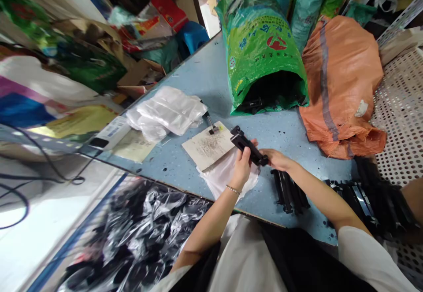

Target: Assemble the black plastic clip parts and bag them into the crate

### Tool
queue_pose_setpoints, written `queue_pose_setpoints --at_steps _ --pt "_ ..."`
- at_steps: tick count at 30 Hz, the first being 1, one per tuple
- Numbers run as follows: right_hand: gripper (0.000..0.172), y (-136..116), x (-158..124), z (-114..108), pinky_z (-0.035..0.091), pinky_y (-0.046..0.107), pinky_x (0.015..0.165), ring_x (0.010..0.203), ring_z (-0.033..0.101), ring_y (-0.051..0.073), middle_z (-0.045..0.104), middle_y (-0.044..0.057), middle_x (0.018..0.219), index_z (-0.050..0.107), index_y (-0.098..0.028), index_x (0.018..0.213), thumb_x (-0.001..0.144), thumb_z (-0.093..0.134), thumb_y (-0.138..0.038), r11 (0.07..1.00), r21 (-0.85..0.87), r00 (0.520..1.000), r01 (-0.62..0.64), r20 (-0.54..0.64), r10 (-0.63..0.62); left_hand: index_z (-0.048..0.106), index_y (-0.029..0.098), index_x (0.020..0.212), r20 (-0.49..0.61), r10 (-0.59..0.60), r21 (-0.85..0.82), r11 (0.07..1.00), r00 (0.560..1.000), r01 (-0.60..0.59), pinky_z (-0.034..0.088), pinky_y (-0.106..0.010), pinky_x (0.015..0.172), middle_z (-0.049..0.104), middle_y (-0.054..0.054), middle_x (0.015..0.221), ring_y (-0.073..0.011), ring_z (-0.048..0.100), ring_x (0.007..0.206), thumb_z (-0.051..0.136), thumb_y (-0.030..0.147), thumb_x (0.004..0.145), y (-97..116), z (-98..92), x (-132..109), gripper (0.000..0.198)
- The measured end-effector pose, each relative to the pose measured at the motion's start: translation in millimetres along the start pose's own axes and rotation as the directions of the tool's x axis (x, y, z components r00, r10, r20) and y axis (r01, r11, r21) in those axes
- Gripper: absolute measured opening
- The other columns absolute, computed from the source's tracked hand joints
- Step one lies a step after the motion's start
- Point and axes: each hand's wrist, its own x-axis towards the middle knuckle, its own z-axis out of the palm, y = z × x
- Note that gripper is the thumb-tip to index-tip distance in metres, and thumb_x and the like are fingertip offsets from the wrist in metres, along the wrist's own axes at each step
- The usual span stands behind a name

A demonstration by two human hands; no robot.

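A long black plastic part (248,146) with a slot along its middle and knobbed ends is held up over the near side of the table. My left hand (243,165) is closed around its middle, thumb on top. At its lower right end, my right hand (276,159) has its fingers closed against the part. Below lies a clear plastic bag (220,179), partly under a speckled cardboard piece (206,147). A small tool with a dark handle and a flat, brush-like head (214,130) rests on the cardboard. Several similar black parts (289,190) lie beside my right forearm.
A stack of clear bags (168,111) lies on the blue table (198,80). An open green sack (264,49) with black parts inside stands behind, beside an orange sack (343,85). More black parts (366,199) lie right, near another person's arm (414,199). Bagged black items (142,226) fill the space below left.
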Motion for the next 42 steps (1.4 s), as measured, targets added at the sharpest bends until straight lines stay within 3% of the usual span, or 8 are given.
queue_pose_setpoints --at_steps 10,15,22,25,30,34,38,42 --pt "0.054 -41 -53 -37 0.046 0.041 0.081 0.079 0.053 0.023 0.054 0.005 0.076 0.050 -0.024 0.079 0.102 0.027 -0.068 0.933 -0.318 0.785 0.170 -0.528 -0.323 0.064 0.018 0.097 0.154 -0.195 -0.028 0.979 0.969 0.202 0.044 -0.024 0.054 0.063 0.001 0.076 -0.0100 0.054 0.057 0.081 0.051 0.072 9 43.1 -52 0.045" --pt "0.054 -43 -64 -18 0.044 0.032 0.064 0.063 0.049 0.017 0.047 -0.001 0.066 0.043 -0.025 0.075 0.106 0.019 -0.062 0.997 0.057 0.911 0.052 -0.411 -0.024 0.066 0.019 0.102 0.089 -0.091 0.033 0.996 0.992 0.089 0.043 -0.024 0.056 0.064 0.002 0.075 -0.0105 0.055 0.060 0.079 0.049 0.075 11 42.6 -53 0.043" --pt "0.045 -21 -109 13 0.038 0.037 0.070 0.077 0.050 0.023 0.061 0.007 0.080 0.060 -0.022 0.082 0.104 0.039 -0.056 0.614 -0.655 0.712 0.441 -0.161 -0.684 0.069 0.012 0.111 0.113 -0.300 -0.128 0.941 0.947 0.313 0.045 -0.023 0.059 0.067 -0.003 0.080 -0.0109 0.058 0.064 0.078 0.055 0.073 23 45.6 -44 0.058" --pt "0.052 -16 -110 28 0.038 0.036 0.068 0.073 0.049 0.022 0.057 0.006 0.074 0.056 -0.022 0.073 0.104 0.034 -0.057 0.762 -0.518 0.792 0.388 -0.236 -0.563 0.067 0.014 0.111 0.046 -0.139 -0.060 0.988 0.989 0.141 0.046 -0.025 0.061 0.068 -0.003 0.084 -0.0111 0.058 0.065 0.071 0.058 0.081 12 46.0 -50 0.053" --pt "0.065 -26 -107 41 0.036 0.031 0.055 0.053 0.040 0.016 0.042 -0.001 0.058 0.046 -0.023 0.068 0.104 0.012 -0.065 0.985 0.171 0.988 -0.024 -0.148 0.050 0.067 0.019 0.112 0.031 0.320 0.227 0.920 0.947 -0.318 0.053 -0.032 0.085 0.070 -0.005 0.104 -0.0197 0.065 0.094 0.090 0.053 0.061 10 31.1 -56 0.065" --pt "0.061 -37 -101 14 0.042 0.034 0.065 0.069 0.050 0.019 0.058 0.005 0.075 0.056 -0.021 0.079 0.103 0.024 -0.067 0.974 -0.122 0.972 0.190 -0.117 -0.204 0.067 0.018 0.114 0.067 -0.058 0.013 0.998 0.996 0.058 0.050 -0.026 0.062 0.069 -0.005 0.094 -0.0129 0.062 0.072 0.076 0.057 0.077 26 26.9 -41 0.055" --pt "0.042 -40 -91 -5 0.040 0.036 0.071 0.080 0.050 0.022 0.059 0.007 0.082 0.062 -0.022 0.086 0.104 0.043 -0.055 0.672 -0.550 0.805 0.497 0.002 -0.594 0.069 0.013 0.109 0.137 -0.493 -0.167 0.843 0.859 0.511 0.045 -0.023 0.053 0.066 -0.004 0.081 -0.0108 0.058 0.061 0.077 0.053 0.076 29 32.0 -25 0.053" --pt "0.044 -39 -89 16 0.042 0.036 0.071 0.077 0.049 0.021 0.056 0.006 0.078 0.058 -0.022 0.082 0.106 0.035 -0.050 0.840 -0.407 0.875 0.360 -0.166 -0.455 0.067 0.015 0.110 0.002 -0.313 -0.183 0.934 0.950 0.308 0.050 -0.026 0.062 0.065 -0.004 0.085 -0.0131 0.059 0.068 0.072 0.057 0.080 18 34.0 -35 0.052"
